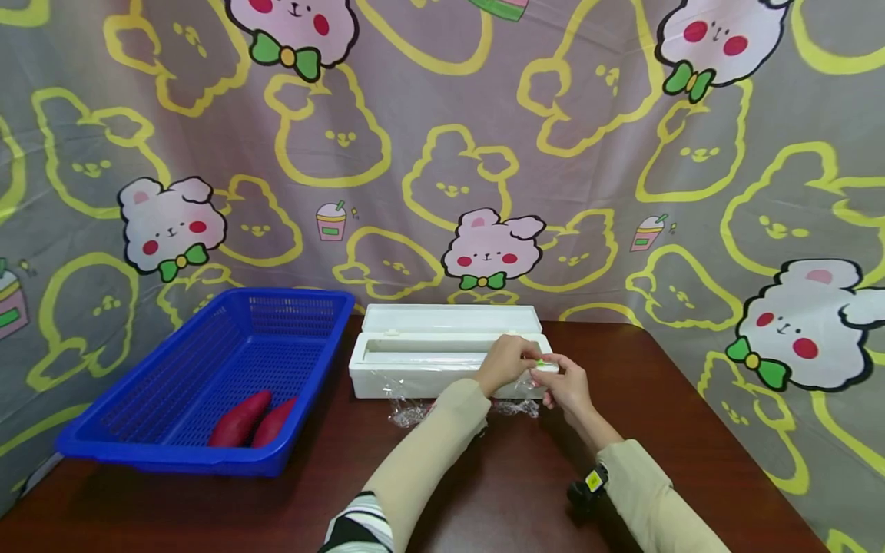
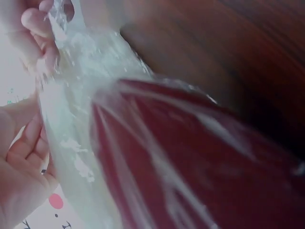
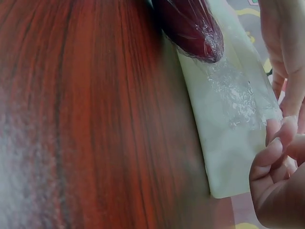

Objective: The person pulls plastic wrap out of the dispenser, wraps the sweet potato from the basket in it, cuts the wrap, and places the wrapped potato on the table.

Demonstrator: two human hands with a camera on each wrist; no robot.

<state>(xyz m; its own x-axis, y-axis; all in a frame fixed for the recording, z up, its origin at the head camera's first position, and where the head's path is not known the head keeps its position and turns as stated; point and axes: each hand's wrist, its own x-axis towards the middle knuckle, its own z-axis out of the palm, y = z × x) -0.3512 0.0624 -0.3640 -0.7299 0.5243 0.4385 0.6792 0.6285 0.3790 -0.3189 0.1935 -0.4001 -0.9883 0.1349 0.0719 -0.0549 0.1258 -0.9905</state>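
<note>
The right hand [image 1: 570, 388] pinches clear crinkled plastic film [image 3: 240, 98] at the right end of a long white plastic box [image 1: 373, 382]; whether the left hand [image 1: 507, 362], alongside, grips it I cannot tell. The film wraps a dark red, tapered root [image 2: 167, 157] just in front of the box.

Layout of the tabletop [image 1: 539, 488]: at the left edge, a basket [image 1: 173, 457], with two sweet potatoes [image 1: 238, 418] in its near right corner; right of it, along the far edge, a box [image 1: 429, 379], its lid [image 1: 452, 317] raised behind. A third sweet potato [image 2: 190, 167], in cling film [image 3: 238, 95], lies just before the box; a curtain [image 1: 594, 177] hangs behind the far edge.
</note>
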